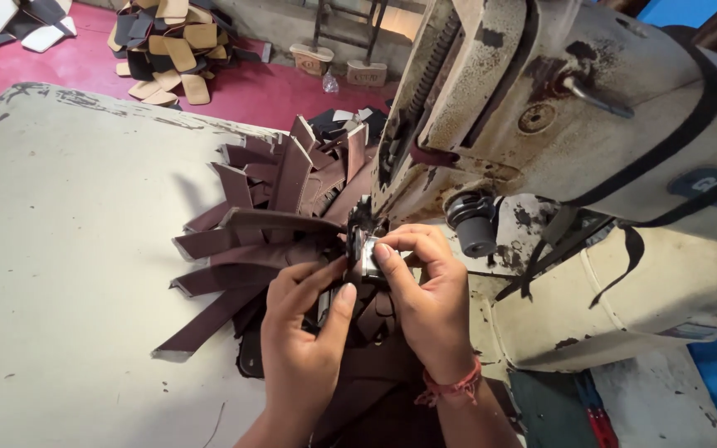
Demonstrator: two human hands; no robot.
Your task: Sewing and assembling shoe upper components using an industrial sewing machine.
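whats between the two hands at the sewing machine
In the head view, a dark brown leather piece lies between the left hand and right hand, beneath the sewing machine.

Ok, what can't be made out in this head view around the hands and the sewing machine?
- Needle point: hidden behind the right hand and left hand.
- Brown piece under the hands: mostly covered by wrists, cut off by the bottom edge.
- Sewing machine: top and right side run out of frame.
- Floor pile: too small to identify.
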